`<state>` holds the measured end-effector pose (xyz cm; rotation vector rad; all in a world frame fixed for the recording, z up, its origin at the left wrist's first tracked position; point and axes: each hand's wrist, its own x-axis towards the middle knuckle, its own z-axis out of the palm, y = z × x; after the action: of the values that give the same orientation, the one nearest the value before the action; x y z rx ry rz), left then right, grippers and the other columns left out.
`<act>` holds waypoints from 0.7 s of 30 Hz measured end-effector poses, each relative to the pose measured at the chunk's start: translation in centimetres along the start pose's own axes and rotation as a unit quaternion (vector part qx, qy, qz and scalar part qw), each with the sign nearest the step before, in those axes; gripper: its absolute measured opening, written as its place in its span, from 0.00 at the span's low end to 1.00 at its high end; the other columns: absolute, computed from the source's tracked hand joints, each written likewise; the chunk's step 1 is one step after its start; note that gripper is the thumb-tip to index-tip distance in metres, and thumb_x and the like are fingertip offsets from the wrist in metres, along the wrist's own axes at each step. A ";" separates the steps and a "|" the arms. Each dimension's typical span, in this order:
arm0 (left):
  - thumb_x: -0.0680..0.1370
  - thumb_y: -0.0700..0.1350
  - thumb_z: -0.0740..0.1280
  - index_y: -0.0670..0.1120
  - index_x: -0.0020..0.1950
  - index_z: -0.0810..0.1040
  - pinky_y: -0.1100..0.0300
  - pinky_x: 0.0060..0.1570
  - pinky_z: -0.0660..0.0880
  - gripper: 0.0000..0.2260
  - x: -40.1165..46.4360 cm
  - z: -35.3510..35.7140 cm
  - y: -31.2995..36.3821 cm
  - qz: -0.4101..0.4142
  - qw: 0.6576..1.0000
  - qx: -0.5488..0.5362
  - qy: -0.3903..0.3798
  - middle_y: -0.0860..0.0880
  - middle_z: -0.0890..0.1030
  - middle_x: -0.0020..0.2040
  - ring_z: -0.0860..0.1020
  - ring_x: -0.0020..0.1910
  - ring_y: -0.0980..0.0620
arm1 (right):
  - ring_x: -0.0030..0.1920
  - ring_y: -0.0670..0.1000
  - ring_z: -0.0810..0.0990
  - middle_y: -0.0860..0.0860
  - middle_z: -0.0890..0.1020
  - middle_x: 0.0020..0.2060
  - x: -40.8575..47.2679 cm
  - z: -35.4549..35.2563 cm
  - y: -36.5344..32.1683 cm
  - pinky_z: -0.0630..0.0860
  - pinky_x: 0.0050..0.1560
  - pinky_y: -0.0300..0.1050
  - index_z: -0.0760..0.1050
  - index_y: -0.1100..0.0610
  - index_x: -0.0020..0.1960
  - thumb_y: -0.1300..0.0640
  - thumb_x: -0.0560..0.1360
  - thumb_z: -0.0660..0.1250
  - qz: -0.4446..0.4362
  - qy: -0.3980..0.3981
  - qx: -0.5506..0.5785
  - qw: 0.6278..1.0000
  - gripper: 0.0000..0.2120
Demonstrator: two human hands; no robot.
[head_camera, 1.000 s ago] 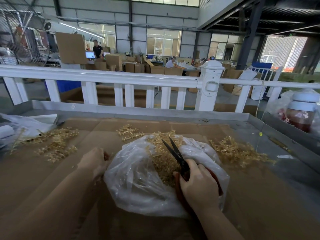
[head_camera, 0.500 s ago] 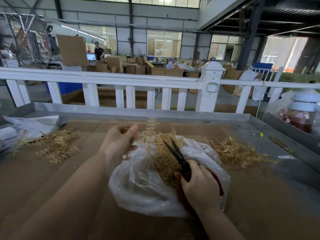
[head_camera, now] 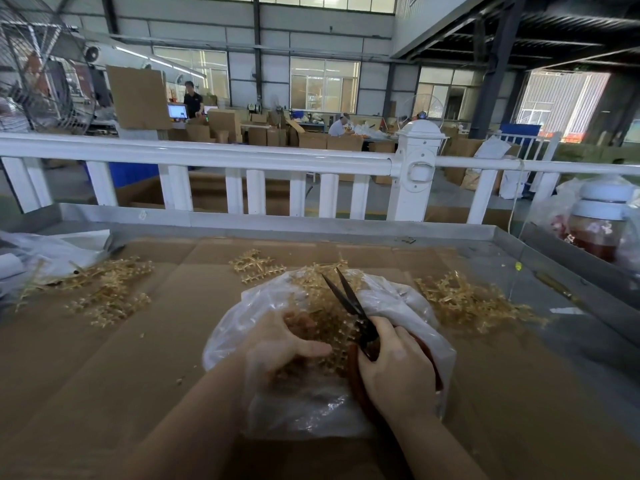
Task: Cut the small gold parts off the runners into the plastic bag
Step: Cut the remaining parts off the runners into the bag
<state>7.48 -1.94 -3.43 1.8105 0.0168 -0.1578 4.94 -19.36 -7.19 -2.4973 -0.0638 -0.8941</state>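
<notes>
White railing [head_camera: 221, 157] fronts a daylit warehouse with tall windows [head_camera: 323, 84].

Work surface: metal tray-type bench [head_camera: 346, 230] w/ raised rim, lined w/ flat cardboard sheets [head_camera: 104, 358]. Directly on cardboard: clear plastic bag [head_camera: 294, 403] at centre-front; loose gold runners [head_camera: 107, 289] at left; small gold cluster [head_camera: 256, 266] behind bag; gold pile [head_camera: 474, 303] at right. White plastic sheeting [head_camera: 45, 251] at far-left edge.

The plastic bag [head_camera: 311, 403] lies mid-table [head_camera: 104, 375], with runners [head_camera: 325, 327] inside it. Loose runner heaps [head_camera: 107, 289] lie left, right and behind it; a jar [head_camera: 601, 220] stands far right.
</notes>
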 end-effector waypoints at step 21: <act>0.68 0.32 0.74 0.46 0.16 0.75 0.63 0.24 0.74 0.22 0.5 0.9 0.7 -0.050 0.946 -0.311 0.076 0.47 0.79 0.25 0.79 0.25 0.54 | 0.52 0.46 0.77 0.44 0.79 0.48 0.7 -2.2 -0.6 0.71 0.49 0.38 0.71 0.45 0.61 0.37 0.74 0.64 -0.002 -0.088 0.034 0.996 0.20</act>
<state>7.97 -3.02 -3.03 1.1857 0.2433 -0.0705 4.06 -19.96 -5.04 -2.5065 -0.1543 -0.6592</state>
